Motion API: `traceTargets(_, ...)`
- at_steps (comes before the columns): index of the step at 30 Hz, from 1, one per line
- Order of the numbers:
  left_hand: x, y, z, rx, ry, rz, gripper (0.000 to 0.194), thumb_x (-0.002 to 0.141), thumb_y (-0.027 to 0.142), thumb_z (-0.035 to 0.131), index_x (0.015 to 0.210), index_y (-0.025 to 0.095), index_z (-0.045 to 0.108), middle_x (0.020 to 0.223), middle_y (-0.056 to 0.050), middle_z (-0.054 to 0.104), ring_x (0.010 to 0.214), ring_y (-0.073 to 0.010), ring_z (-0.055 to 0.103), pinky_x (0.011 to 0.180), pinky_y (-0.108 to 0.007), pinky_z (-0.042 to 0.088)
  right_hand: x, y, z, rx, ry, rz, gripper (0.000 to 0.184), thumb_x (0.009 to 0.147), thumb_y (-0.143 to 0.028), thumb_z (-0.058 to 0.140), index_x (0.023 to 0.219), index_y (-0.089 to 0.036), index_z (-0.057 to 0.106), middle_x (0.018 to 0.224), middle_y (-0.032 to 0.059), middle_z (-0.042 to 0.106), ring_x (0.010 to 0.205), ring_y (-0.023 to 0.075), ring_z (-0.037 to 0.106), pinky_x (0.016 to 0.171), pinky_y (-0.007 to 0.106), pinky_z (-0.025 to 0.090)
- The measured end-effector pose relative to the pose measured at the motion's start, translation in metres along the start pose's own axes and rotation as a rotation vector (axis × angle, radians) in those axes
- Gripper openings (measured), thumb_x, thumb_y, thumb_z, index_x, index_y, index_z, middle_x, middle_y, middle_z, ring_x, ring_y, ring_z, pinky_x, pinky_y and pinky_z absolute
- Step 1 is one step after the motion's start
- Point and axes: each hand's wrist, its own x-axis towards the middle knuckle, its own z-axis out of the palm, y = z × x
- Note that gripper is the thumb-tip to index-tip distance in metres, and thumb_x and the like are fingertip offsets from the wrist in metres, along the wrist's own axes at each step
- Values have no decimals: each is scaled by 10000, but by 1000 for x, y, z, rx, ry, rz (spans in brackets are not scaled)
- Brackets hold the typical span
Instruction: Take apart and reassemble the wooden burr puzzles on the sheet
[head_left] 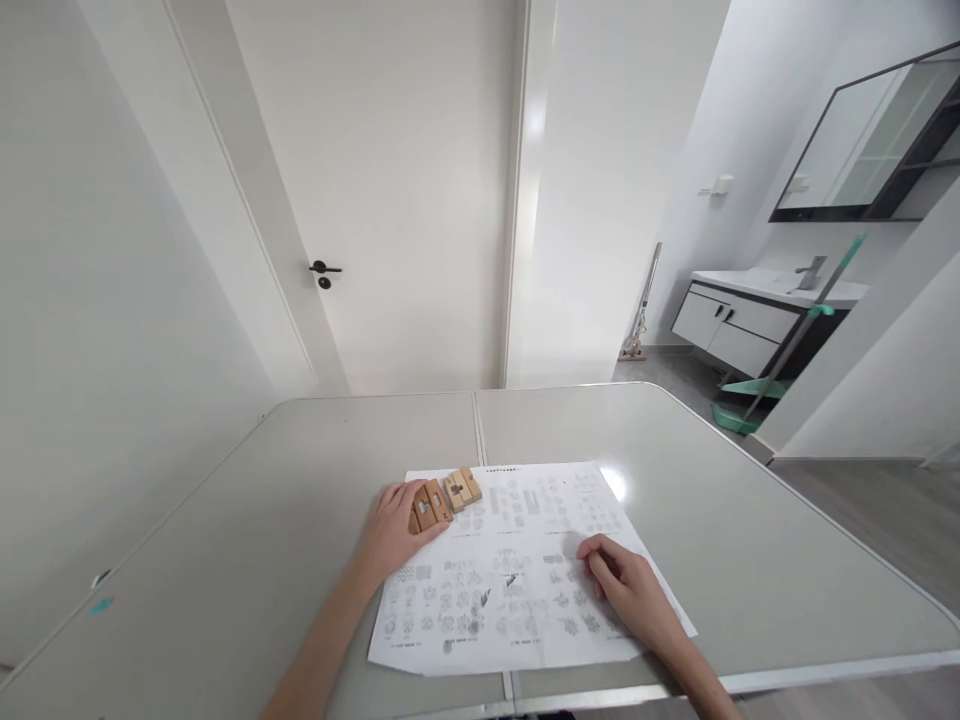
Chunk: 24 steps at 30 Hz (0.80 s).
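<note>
My left hand (396, 528) is wrapped round several brown notched wooden puzzle pieces (430, 506), fingers on the far side and thumb along the near side. Touching or almost touching them is a lighter group of notched wooden pieces (462, 487), lying side by side. Both groups are at the upper left of a large white sheet (540, 650) printed with rows of small diagrams. On the right part of this sheet rests my right hand (622, 582), its fingers loosely curled and nothing visible in them.
The sheet lies on a pale grey table (337, 440) with a seam down its middle and a metal edge. Behind stands a white door (405, 200) with a black handle. A sink cabinet (735, 315), a mop (645, 310) and a green dustpan (735, 418) are at the right.
</note>
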Motion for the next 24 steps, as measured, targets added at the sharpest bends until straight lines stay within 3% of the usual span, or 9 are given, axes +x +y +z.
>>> traceTargets(24, -8, 3, -5, 48, 89, 4, 607, 805, 599, 714, 1282, 239, 605, 1255, -90, 696, 1196, -324, 590, 995, -466, 498, 0, -7, 0, -2, 0, -7, 278, 912, -410, 456, 892, -217, 655, 630, -25, 595, 554, 177, 550, 568, 269, 423)
